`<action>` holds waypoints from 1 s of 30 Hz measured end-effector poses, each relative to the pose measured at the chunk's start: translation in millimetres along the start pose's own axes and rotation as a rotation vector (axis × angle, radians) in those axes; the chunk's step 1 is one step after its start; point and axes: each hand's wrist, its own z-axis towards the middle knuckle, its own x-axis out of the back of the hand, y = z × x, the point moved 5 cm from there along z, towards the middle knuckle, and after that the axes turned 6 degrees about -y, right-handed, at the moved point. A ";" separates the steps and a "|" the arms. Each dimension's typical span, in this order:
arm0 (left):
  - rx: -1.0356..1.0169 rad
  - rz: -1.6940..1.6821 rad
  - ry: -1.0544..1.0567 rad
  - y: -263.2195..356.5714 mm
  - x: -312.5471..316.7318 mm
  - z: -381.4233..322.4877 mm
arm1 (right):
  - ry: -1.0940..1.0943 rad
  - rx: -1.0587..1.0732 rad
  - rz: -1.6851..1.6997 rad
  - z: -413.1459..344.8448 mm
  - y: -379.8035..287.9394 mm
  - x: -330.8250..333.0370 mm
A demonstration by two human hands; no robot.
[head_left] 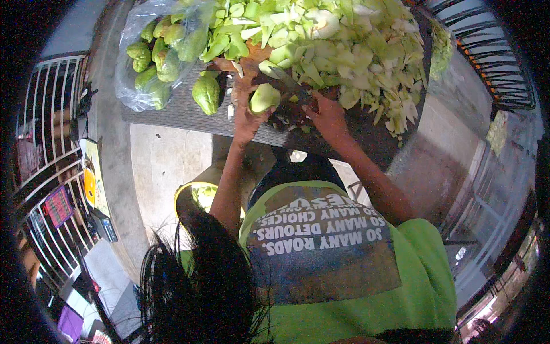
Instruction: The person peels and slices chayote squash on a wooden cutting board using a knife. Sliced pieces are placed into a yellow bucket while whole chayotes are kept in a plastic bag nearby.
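Note:
My left hand holds a pale, peeled chayote close to the table's near edge. In my right hand is a knife, its blade slanting up and left past the chayote; the grip is mostly hidden by my fingers and shadow. A whole unpeeled chayote lies on the table just left of my left hand. Beyond both hands spreads a large heap of cut pale-green chayote pieces. Small scraps lie in the shadow between the hands.
A clear plastic bag with several whole chayotes sits at the table's left. The dark table ends just before me. Below it on the floor, a yellow-rimmed bucket contains pale pieces. White railings stand far left; a dark rack is upper right.

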 end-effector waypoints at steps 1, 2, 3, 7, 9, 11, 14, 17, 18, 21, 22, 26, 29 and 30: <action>-0.023 0.046 0.013 -2.1 -3.3 -1.3 | 0.016 0.009 0.060 -0.3 0.4 -4.8; 0.078 -0.004 -0.002 -11.1 -7.5 -2.8 | 0.031 0.016 0.121 -0.8 1.0 -8.8; 0.032 0.270 -0.002 -10.7 -7.3 -5.5 | 0.031 -0.002 0.174 -1.5 3.3 -12.3; 0.056 0.776 -0.046 -23.0 -4.5 -8.6 | 0.012 0.004 0.216 -2.8 9.9 -16.8; 0.102 0.773 -0.050 -27.8 -2.2 -8.7 | 0.031 0.008 0.202 -2.9 11.7 -16.4; 0.197 0.821 -0.071 -31.7 -1.5 -7.7 | 0.037 0.015 0.198 -2.4 12.2 -16.7; -0.004 0.863 -0.008 -16.1 -5.2 -1.9 | 0.076 0.066 0.156 -1.7 9.2 -15.1; 0.008 0.807 -0.042 -12.0 -6.9 5.0 | 0.047 0.058 0.081 -0.1 8.0 -14.1; 0.066 0.796 -0.074 -14.4 -6.5 6.2 | 0.042 0.056 0.056 0.9 7.5 -13.0; 0.122 0.746 -0.114 -20.3 -5.7 7.7 | -0.022 0.081 0.025 5.8 3.7 -11.4; 0.094 0.756 -0.101 -21.0 -5.3 7.2 | -0.054 0.082 0.017 7.9 3.0 -11.0; 0.192 0.682 -0.106 -36.8 -4.8 4.4 | -0.038 0.168 0.029 20.1 -7.3 -5.9; 0.161 0.699 -0.095 -37.7 -3.9 3.1 | -0.184 0.081 0.056 32.9 -7.9 -15.7; 0.182 0.699 -0.108 -38.0 -4.1 2.9 | -0.221 0.094 0.088 35.6 -7.7 -18.6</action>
